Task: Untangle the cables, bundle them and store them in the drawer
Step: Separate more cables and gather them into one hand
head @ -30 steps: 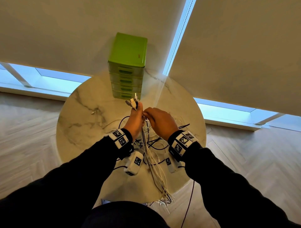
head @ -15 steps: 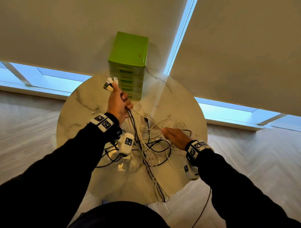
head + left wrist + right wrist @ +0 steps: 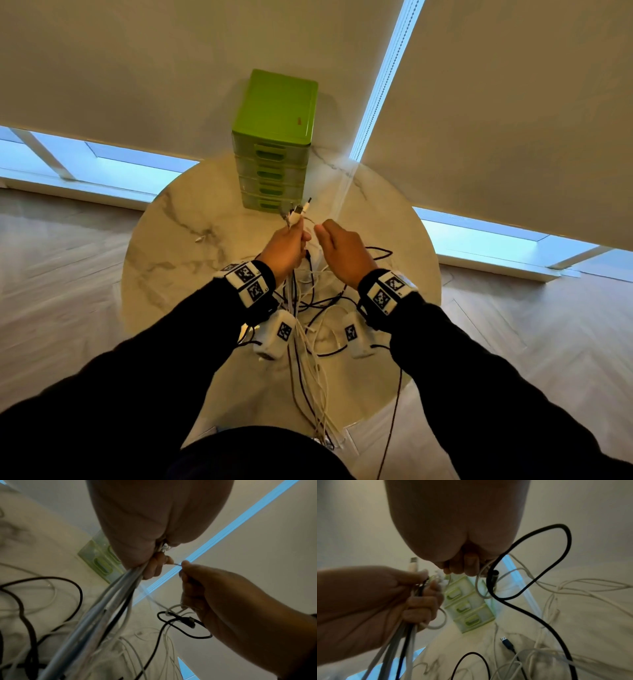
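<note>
Right hand [image 3: 344,255] back up beside the left hand [image 3: 286,245] from the tangle, grip pinching a thin white cable end. Left grip clenched on the cable bundle [image 3: 96,615], plugs up. Likely adding another end. Drawers [image 3: 272,171] at 12 o'clock on bench [image 3: 178,246]. Only wrist views show the pinch.

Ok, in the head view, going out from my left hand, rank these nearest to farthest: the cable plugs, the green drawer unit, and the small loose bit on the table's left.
From the left hand:
1. Cable plugs: sticking out of the top of that fist, touching it.
2. Green drawer unit: straight ahead, at the table's far edge.
3. Small loose bit: lying apart, out to the left on the marble table.
</note>
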Action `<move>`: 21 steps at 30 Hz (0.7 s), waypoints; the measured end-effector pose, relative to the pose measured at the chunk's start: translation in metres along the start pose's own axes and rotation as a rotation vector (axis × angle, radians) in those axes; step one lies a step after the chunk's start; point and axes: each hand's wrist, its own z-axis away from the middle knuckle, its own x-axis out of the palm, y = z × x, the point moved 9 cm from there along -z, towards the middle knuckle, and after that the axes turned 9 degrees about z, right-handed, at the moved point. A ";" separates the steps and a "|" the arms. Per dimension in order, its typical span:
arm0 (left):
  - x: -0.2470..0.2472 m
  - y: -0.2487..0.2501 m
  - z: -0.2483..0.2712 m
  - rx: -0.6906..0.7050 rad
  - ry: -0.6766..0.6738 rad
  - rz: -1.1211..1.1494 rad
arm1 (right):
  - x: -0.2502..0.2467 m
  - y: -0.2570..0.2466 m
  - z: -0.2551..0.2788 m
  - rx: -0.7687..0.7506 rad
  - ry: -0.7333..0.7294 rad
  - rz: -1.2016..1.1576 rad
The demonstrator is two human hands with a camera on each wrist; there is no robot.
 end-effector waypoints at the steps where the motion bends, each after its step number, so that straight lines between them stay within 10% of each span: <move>1: 0.001 0.000 -0.001 -0.003 -0.014 0.043 | 0.002 -0.009 0.002 -0.039 -0.020 0.003; 21: -0.008 0.049 0.008 0.161 -0.035 0.356 | 0.031 0.024 0.025 -0.078 -0.333 -0.048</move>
